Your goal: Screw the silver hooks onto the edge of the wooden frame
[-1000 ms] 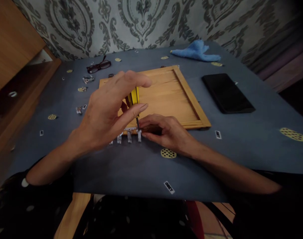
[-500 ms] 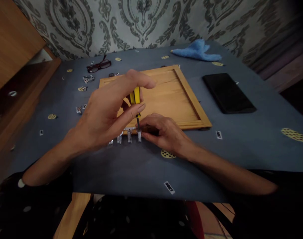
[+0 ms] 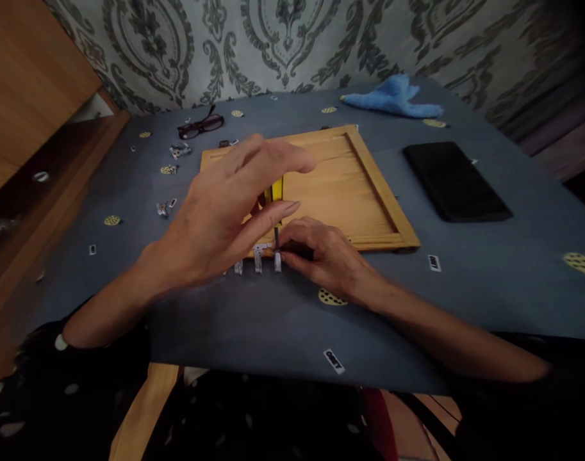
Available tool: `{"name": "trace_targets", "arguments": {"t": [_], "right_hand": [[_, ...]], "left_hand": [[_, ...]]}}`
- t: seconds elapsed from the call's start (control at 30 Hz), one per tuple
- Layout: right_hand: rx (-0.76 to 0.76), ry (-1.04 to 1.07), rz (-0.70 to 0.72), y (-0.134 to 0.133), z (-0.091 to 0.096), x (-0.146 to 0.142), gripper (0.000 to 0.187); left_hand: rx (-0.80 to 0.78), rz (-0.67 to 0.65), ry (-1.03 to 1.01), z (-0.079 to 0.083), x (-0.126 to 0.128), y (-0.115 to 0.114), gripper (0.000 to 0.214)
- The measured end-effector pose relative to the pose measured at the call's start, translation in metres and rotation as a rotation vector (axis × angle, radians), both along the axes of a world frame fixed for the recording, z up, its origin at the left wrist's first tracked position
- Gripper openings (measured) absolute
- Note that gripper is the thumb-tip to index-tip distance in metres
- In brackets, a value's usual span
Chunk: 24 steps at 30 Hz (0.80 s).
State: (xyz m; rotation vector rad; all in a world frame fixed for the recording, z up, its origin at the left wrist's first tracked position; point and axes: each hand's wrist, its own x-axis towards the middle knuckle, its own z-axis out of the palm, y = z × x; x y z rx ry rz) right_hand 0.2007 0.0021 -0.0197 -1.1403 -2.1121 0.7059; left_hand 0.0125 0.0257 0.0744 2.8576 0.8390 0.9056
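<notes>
My left hand [image 3: 225, 205] is curled around the yellow-and-black handle of a screwdriver [image 3: 277, 192], which stands nearly upright with its shaft pointing down. The shaft's tip meets the metal hinges [image 3: 258, 259], several of which sit in a row along the near edge of a framed wooden panel [image 3: 321, 186]. Close to that tip, the thumb and forefinger of my right hand [image 3: 328, 259] pinch the rightmost hinge [image 3: 277, 261]. Whether a screw is there is too small to tell. My left hand covers the panel's near left part.
Loose hinges [image 3: 180, 150] and eyeglasses [image 3: 200, 125] lie left of the panel on the grey-blue tablecloth [image 3: 254, 326]. A black phone [image 3: 455, 182] lies to the right, and a blue cloth [image 3: 395, 99] at the back. A wooden cabinet [image 3: 42, 70] stands at the left.
The whole view has shifted slightly, so things appear a little farther right. My left fingers have turned a bit around the screwdriver handle; both hands keep their places at the hinge.
</notes>
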Motion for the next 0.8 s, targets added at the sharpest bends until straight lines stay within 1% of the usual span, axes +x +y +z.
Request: {"name": "trace_targets", "arguments": {"t": [0.1,0.2,0.33,0.43,0.6,0.8], "right_hand": [[0.007,0.011,0.006,0.0001,-0.0002,0.0,0.008],[0.011,0.031,0.019,-0.0002,-0.0008,-0.0001,0.009],[-0.016,0.067,0.017,-0.0015,-0.001,0.0002,0.014],[-0.032,0.048,0.008,-0.0023,-0.0007,0.0011,0.02],[-0.012,0.008,0.017,-0.0017,-0.002,0.0023,0.029],[-0.047,0.058,0.02,-0.0013,-0.0022,0.0023,0.028]], "left_hand": [[-0.038,0.022,0.006,0.0,0.0005,-0.0007,0.027],[-0.091,0.016,-0.004,-0.0003,0.0009,-0.0004,0.028],[-0.132,0.022,-0.019,-0.0009,0.0009,0.0008,0.028],[-0.13,0.025,-0.013,-0.0012,0.0008,0.0019,0.027],[-0.129,0.006,-0.018,-0.0017,-0.0005,0.0037,0.027],[-0.127,0.026,-0.012,-0.0019,-0.0011,0.0036,0.026]]}}
